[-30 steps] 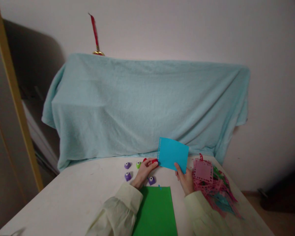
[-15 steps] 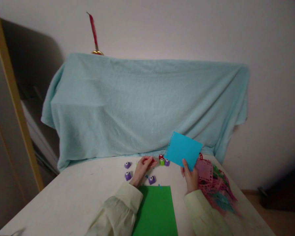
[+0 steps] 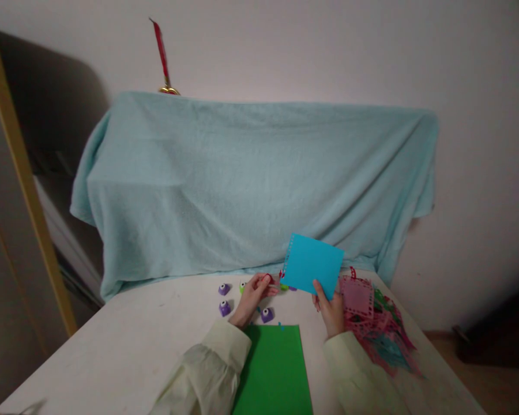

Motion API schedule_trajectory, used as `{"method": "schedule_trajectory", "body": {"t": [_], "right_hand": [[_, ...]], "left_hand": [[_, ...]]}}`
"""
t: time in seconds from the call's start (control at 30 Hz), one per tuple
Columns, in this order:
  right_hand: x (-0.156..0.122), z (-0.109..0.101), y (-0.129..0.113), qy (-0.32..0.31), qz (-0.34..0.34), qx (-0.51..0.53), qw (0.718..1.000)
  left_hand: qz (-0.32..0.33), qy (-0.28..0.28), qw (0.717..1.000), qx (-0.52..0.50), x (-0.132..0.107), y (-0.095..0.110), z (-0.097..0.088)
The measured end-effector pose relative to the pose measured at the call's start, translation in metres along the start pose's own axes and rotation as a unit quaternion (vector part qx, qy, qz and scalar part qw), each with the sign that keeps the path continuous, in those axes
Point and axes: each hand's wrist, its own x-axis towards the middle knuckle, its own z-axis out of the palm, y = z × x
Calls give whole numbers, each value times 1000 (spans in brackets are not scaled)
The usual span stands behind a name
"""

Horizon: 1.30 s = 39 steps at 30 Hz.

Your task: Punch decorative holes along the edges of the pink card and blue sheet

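My right hand (image 3: 330, 311) pinches a sheet of blue paper (image 3: 313, 262) by its lower edge, thumb on top. Small punched holes run along the sheet's left edge. My left hand (image 3: 254, 294) is closed on a small red craft punch (image 3: 269, 278), mostly hidden by the fingers, just left of the blue sheet. Purple craft punches (image 3: 224, 308) with white-and-dark round tops lie around my left hand, one (image 3: 267, 314) just below it. A green punch (image 3: 243, 286) shows behind the hand. Beyond the sheet's lower left edge, more punches are partly covered.
A green sheet (image 3: 274, 369) lies between my forearms on the white table (image 3: 112, 351). To the right is a heap of pink, green and blue paper scraps (image 3: 383, 331) with a pink punched sheet (image 3: 357, 297). A light blue towel (image 3: 251, 184) hangs behind the table.
My right hand has brought the blue paper left, closer to my left hand. The paper now covers more of the punches behind it. My left hand has stayed nearly in place.
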Motion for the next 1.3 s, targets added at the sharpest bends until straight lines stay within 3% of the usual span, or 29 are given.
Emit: {"method": "schedule_trajectory", "body": {"t": [0.17, 0.4, 0.6, 0.87, 1.3], "right_hand": [[-2, 0, -1, -10, 5, 0, 1000], [-2, 1, -1, -6, -8, 0, 1000], [-3, 1, -3, -8, -4, 1, 1000], [-2, 0, -2, -8, -4, -2, 1000], [-3, -1, 0, 17, -27, -32, 999]], "left_hand": [[40, -5, 998, 51, -2, 3, -1], [35, 20, 996, 75, -5, 6, 2], [30, -17, 998, 51, -10, 11, 5], [-51, -30, 998, -33, -3, 0, 2], [-28, -65, 995, 70, -9, 11, 6]]}}
